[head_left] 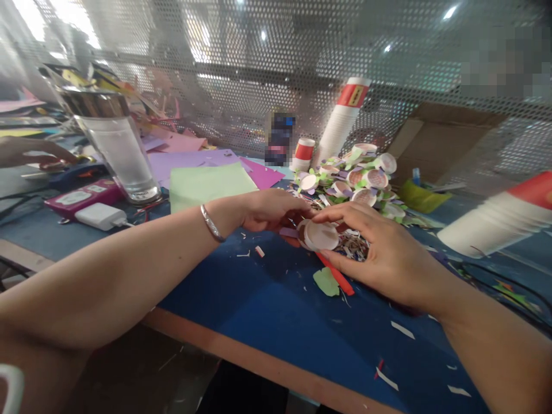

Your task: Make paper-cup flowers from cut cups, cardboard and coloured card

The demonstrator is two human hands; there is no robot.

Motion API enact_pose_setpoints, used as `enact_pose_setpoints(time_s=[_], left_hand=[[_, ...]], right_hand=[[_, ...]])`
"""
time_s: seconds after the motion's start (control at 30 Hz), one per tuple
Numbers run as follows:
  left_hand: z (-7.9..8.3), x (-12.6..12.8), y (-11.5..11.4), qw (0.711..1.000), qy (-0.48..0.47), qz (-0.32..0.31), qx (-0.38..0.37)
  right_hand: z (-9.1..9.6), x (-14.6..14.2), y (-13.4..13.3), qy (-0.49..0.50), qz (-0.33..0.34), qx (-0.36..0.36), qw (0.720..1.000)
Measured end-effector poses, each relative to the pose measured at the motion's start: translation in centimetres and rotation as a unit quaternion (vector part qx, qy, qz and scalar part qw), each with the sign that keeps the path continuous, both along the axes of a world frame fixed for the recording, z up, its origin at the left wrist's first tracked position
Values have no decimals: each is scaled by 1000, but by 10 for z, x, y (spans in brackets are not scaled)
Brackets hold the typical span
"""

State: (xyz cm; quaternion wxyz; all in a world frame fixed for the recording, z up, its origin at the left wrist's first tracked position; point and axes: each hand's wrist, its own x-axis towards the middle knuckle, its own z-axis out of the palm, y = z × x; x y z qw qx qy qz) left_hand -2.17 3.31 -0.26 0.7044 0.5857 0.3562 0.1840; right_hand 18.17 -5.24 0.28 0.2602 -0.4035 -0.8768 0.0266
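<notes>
My right hand [379, 247] pinches a small white paper cup bottom [322, 235] between thumb and fingers. At the left side of that round piece, my left hand [276, 210] is closed, its curled fingers gripping the piece's edge; part of them is hidden. A purple paper strip [288, 232] sticks out by the left fingers. Below lie a red strip [338, 275] and a green paper scrap [326, 282] on the blue table [259, 310]. Just behind my hands rises a pile of cup bottoms with green and purple paper bits [364, 178].
Stacked paper cups [340, 121] stand at the back; another stack [495, 224] lies tilted at right. A glass bottle [118, 152], a white charger [102, 216] and green paper sheets [211, 184] are at left. Another person's hand [34, 154] is at far left.
</notes>
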Motion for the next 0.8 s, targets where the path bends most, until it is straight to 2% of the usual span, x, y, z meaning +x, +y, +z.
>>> enact_pose_setpoints(time_s=[0.1,0.37,0.8], left_hand=[[1,0,1,1000,6,-19,-17],[-5,-7,7,994,-59,-96,-12],[0,-16,13,980,-132,-141,-42]], right_hand=[[0,0,-1,-8,11,-6,1000],[0,3,-1,14,1,-33,999],[6,11,1,111,2,-108,988]])
